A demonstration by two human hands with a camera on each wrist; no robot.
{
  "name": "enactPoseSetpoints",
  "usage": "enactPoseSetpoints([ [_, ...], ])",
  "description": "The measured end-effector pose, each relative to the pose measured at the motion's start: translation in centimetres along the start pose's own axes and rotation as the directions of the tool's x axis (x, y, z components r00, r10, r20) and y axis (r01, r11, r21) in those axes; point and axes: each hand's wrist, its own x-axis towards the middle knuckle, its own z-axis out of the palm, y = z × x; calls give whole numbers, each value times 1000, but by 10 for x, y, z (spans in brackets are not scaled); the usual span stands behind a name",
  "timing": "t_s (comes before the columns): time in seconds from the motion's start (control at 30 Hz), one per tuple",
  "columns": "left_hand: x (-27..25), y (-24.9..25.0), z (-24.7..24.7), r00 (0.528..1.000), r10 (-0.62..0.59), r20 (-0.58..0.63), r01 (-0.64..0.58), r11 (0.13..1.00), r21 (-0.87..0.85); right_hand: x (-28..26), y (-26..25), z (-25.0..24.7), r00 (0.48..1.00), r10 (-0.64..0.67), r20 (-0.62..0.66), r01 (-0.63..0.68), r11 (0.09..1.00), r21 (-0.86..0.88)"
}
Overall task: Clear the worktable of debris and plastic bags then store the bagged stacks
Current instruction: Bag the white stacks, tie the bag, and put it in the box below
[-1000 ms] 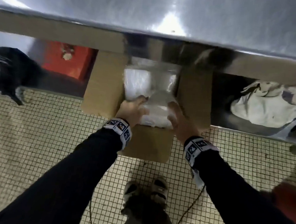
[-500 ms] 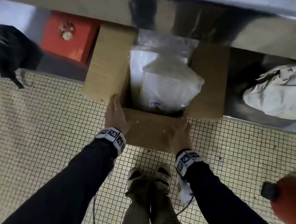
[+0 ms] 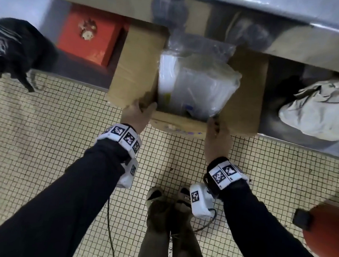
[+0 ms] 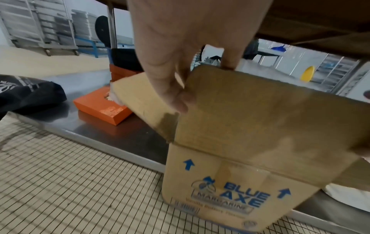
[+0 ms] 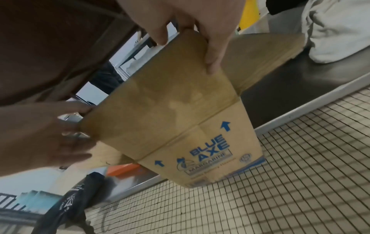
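Below me the tiled floor (image 3: 42, 159) fills most of the head view, and along its far edge runs the steel lower shelf (image 3: 84, 76) of the worktable (image 3: 273, 7), whose top crosses the upper part of the picture. On that shelf, at the middle, stands my cardboard box (image 3: 135, 69), printed BLUE AXE MARGARINE on the side facing me, its side flaps spread out left and right. Inside it sit the bagged stacks (image 3: 197, 84), pale sheets wrapped in clear plastic that stands above the box's rim; they are in the box under the table, and I cannot tell how many bags there are. To the left of the box lies an orange box (image 3: 86, 40) with white bits on its lid, and further left a black garment (image 3: 15, 49) hangs over the shelf edge. To the right of the box lies a crumpled white cloth (image 3: 318, 106). At the lower right corner I see part of an orange round object (image 3: 325, 235), too blurred to name. My left hand (image 3: 137, 114) grips the near flap at its left corner, thumb on the outer face and fingers curled over the edge, as the left wrist view shows plainly. My right hand (image 3: 217, 135) holds the same flap at its right corner, thumb lying down the outer face and fingers hooked over the top edge. The flap stands raised between both hands.
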Motion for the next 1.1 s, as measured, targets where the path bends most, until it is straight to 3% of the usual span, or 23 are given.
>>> enactPoseSetpoints([
  [0.07, 4, 2, 4, 983, 126, -134, -141, 984, -109, 7, 0, 10, 996, -90, 27, 90, 996, 2],
  [0.13, 5, -3, 20, 959, 261, -107, -270, 959, -84, 13, 12, 23, 980, -127, 155, 150, 978, -144],
  [0.2, 11, -18, 49, 901, 434, -18, -432, 899, 71, 18, 33, 39, 952, -182, 246, 265, 891, -367],
  [0.27, 22, -37, 80, 861, 502, 86, -501, 804, 321, 25, 60, 54, 933, -237, 270, 351, 766, -539],
  [0.37, 44, -49, 115, 869, 492, 43, -441, 734, 517, 44, 88, 68, 914, -331, 236, 403, 661, -633],
  [0.43, 59, -47, 125, 855, 519, -16, -426, 719, 549, 60, 96, 72, 899, -358, 251, 431, 628, -648],
  [0.53, 82, -35, 126, 851, 525, 21, -454, 715, 531, 80, 95, 76, 882, -424, 207, 445, 602, -663],
  [0.9, 176, 47, 109, 862, 507, 6, -427, 719, 548, 183, 43, 92, 921, -322, 220, 382, 634, -673],
  [1.0, 178, 48, 110, 882, 470, 25, -402, 725, 558, 185, 41, 95, 932, -292, 217, 359, 636, -684],
  [1.1, 157, 45, 105, 892, 440, 104, -411, 693, 593, 160, 42, 93, 943, -257, 211, 332, 695, -637],
])
